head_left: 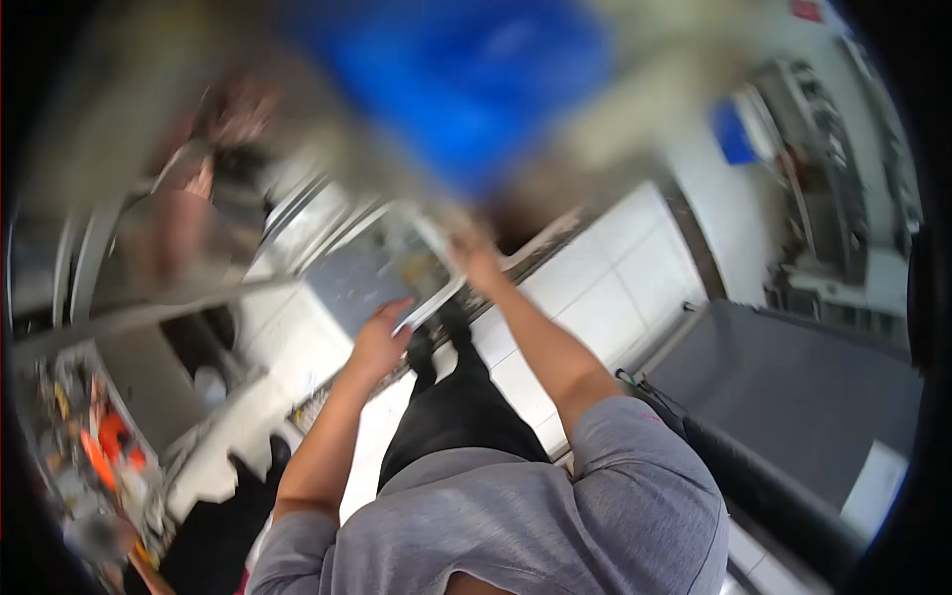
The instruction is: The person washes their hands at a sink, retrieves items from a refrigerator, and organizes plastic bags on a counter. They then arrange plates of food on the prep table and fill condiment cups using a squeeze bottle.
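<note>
The left hand touches a pale rim, fingers partly open. The right hand seemingly grips it too.

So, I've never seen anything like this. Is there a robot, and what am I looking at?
No robot: these are a person's bare hands, seen by one camera on their head, looking down. The left hand and right hand are at a pale edge; blur hides how firmly they hold it. White floor tiles show beyond. Orange pieces lie among clutter at the left; a wide grey surface is at the right. The blue shape is too blurred to name.
</note>
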A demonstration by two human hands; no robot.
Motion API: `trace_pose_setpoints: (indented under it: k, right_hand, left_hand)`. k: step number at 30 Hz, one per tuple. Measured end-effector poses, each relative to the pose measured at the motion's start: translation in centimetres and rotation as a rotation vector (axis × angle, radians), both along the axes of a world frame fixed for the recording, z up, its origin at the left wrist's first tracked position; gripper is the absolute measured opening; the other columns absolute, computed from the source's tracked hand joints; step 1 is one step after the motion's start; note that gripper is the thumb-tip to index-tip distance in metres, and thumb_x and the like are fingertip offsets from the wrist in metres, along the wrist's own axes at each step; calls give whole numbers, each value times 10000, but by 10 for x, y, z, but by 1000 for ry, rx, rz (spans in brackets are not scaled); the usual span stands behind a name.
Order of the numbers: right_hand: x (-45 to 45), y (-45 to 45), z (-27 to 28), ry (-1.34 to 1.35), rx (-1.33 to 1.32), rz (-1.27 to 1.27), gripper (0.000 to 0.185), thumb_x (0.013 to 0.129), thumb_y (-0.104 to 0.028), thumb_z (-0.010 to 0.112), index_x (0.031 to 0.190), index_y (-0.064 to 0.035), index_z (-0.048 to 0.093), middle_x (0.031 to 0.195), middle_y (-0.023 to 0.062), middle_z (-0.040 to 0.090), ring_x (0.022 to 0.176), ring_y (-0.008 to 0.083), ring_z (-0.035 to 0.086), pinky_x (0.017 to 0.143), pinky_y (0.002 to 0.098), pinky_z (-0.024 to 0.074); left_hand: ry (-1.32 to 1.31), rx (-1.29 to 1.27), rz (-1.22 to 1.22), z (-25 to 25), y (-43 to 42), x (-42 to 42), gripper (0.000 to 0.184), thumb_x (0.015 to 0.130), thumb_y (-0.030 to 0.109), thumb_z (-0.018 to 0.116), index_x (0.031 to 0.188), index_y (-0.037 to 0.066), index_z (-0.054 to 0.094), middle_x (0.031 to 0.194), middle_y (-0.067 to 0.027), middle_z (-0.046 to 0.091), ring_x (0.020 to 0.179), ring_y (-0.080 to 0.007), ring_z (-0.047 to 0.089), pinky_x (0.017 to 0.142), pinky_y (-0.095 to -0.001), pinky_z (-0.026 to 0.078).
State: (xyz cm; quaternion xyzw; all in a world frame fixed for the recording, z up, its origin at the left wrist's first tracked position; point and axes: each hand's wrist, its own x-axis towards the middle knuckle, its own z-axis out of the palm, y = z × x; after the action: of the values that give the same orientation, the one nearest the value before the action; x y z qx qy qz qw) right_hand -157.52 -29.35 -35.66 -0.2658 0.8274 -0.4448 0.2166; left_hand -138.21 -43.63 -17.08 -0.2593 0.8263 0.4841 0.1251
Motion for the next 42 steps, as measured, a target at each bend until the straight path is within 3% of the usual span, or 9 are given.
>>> trace_pose_setpoints:
  k: [8, 13, 18, 21, 23, 25, 30, 37, 42]
  right_hand:
    - [92, 386, 64, -99, 783, -132, 525, 813, -446, 610, 1111, -15, 608, 1068, 218, 621, 1008, 365, 582, 890, 408, 461]
    - [133, 564, 55, -126, 1297, -138, 281, 785, -206, 547, 970, -50, 688, 1022, 164, 646, 970, 328, 612, 845, 420, 484]
    - [103, 638, 21, -382, 1239, -419, 292, 801, -230, 556, 989, -47, 682, 1028, 164, 649, 985, 319, 625, 833, 407, 504]
    - [49, 668, 1, 84, 1135, -150, 211, 794, -189, 543, 831, -71, 713, 807, 134, 679, 736, 247, 662, 653, 383, 520]
    - [-17, 692, -18, -64, 518, -823, 166, 818, -158, 569, 885, -55, 680, 741, 88, 653, 671, 201, 629, 587, 347, 504]
    - [-103, 660, 99, -577, 58, -1210, 183, 828, -131, 591, 992, -56, 627, 795, 39, 617, 697, 160, 594, 596, 320, 492]
    - [-274, 672, 172, -485, -191, -1221, 261, 838, -133, 582, 1091, -64, 586, 947, 37, 602, 805, 151, 589, 646, 333, 492]
    - [-318, 768, 106, -77, 623, -843, 256, 812, -147, 625, 1050, -53, 633, 950, 101, 658, 799, 211, 617, 678, 331, 498]
    - [-223, 841, 67, -730, 926, -717, 232, 795, -237, 614, 916, -56, 693, 974, 138, 673, 913, 288, 642, 756, 413, 509]
  left_hand:
    - [-30, -89, -260, 26, 17, -1, 441, 788, 150, 628, 1215, 60, 562, 1071, -209, 609, 906, -324, 617, 814, -389, 488]
    - [-87, -99, -333, 99, 84, -94, 451, 793, 173, 622, 1226, 67, 553, 1098, -221, 605, 969, -325, 611, 832, -386, 486]
    - [-12, -77, -628, 132, 171, -231, 417, 823, 125, 602, 1225, 29, 552, 1036, -157, 654, 923, -233, 635, 834, -344, 487]
    - [86, -127, -682, 84, 210, -314, 423, 826, 179, 613, 1221, 40, 555, 1075, -176, 642, 955, -262, 629, 849, -334, 480]
    - [81, -167, -695, 98, 247, -364, 435, 810, 205, 611, 1215, 55, 561, 1091, -192, 628, 997, -299, 608, 873, -361, 469]
    - [55, -210, -719, 108, 277, -397, 448, 793, 231, 610, 1208, 69, 566, 1107, -208, 615, 1039, -336, 588, 897, -388, 458]
    - [-70, -183, -769, 88, 301, -475, 447, 805, 266, 624, 1211, 90, 564, 1120, -188, 617, 1043, -349, 579, 910, -390, 453]
    - [-130, -371, -781, 59, 353, -689, 447, 796, 263, 635, 1190, 62, 575, 1121, -181, 619, 1044, -350, 579, 912, -401, 452]
    - [199, -73, -1139, 113, 565, -858, 408, 821, 216, 591, 1185, 32, 574, 1169, -189, 591, 1078, -339, 563, 932, -388, 443]
